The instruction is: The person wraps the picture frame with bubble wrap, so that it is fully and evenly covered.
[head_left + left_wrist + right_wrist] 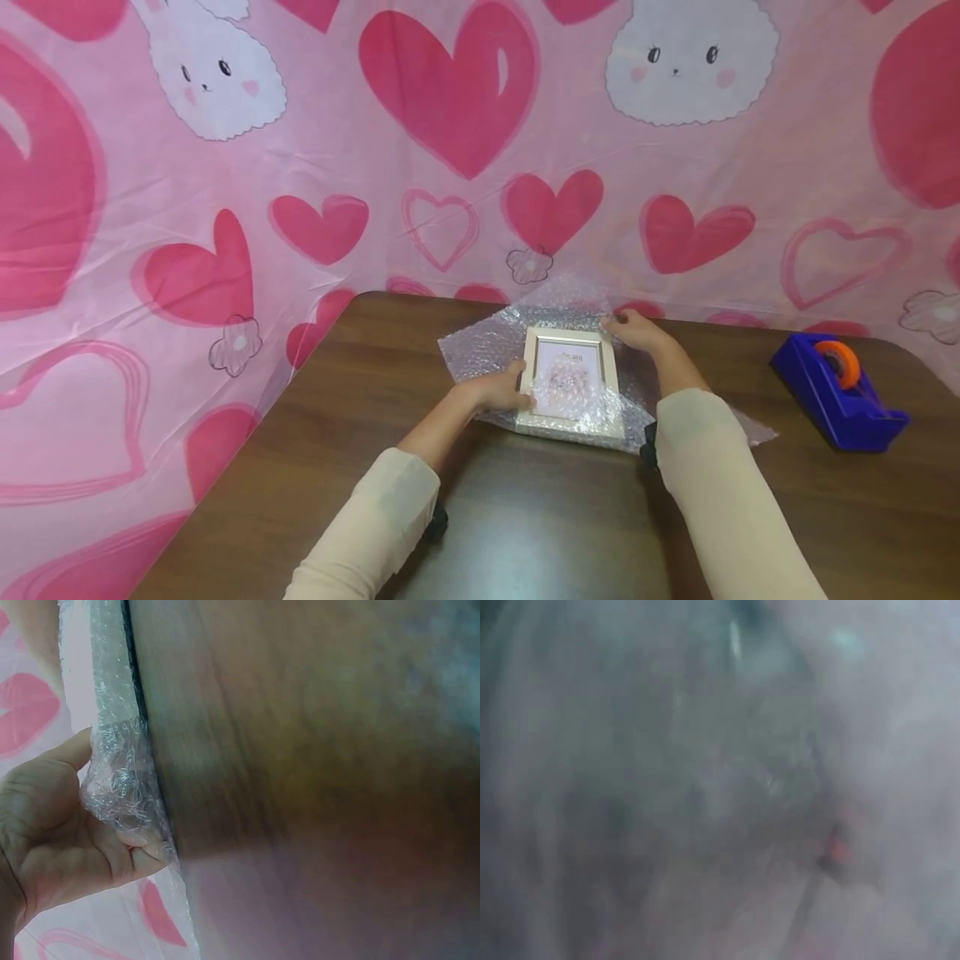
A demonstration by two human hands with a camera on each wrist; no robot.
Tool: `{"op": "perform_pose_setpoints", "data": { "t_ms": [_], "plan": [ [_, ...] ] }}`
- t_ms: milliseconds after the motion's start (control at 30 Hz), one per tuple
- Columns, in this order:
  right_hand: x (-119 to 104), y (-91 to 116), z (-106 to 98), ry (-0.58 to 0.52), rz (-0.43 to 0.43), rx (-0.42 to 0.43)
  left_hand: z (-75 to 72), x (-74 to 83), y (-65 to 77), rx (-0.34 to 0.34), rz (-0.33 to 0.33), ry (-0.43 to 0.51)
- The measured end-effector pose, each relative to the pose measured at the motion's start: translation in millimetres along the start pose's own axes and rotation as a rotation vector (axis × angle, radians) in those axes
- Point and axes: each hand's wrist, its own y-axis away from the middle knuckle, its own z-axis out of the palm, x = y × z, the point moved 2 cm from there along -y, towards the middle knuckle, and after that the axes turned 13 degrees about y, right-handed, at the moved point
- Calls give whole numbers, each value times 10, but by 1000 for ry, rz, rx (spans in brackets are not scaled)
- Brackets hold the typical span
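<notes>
A cream picture frame [609,367] with a pale print lies face up on a sheet of bubble wrap [480,346]. Part of the sheet is folded over its lower end. My left hand [495,390] grips the frame's left side, thumb on the front. In the left wrist view, this hand [60,832] holds a side of the frame [112,667] where the wrap bunches up, its fingers curled beneath. At the frame's upper right corner, my right hand [636,330] pinches the bubble wrap. The right wrist view is a blur, seemingly through wrap.
On the right of the brown wooden table [337,467] stands a blue tape dispenser [840,400] with an orange roll core [847,364]. A pink cloth [457,208] with hearts and rabbit faces hangs behind the table and down its left side.
</notes>
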Motion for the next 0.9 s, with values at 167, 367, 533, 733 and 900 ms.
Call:
{"op": "perform_pose_setpoints", "data": {
  "t_ms": [167,367,533,733,900],
  "plan": [
    [-6,-48,6,-16,9,53,8,6,0,-3,-4,-4],
    [-113,-69,-22,-40,3,178,6,-5,-3,5,-24,-9],
    [-203,-104,-26,-124,-57,176,5,-2,-8,3,-28,-4],
    [-284,-135,-7,-175,-102,168,12,12,-14,3,-26,-4],
    [-345,-144,-25,-178,-115,188,10,14,-14,10,-30,-17]
  ]
}}
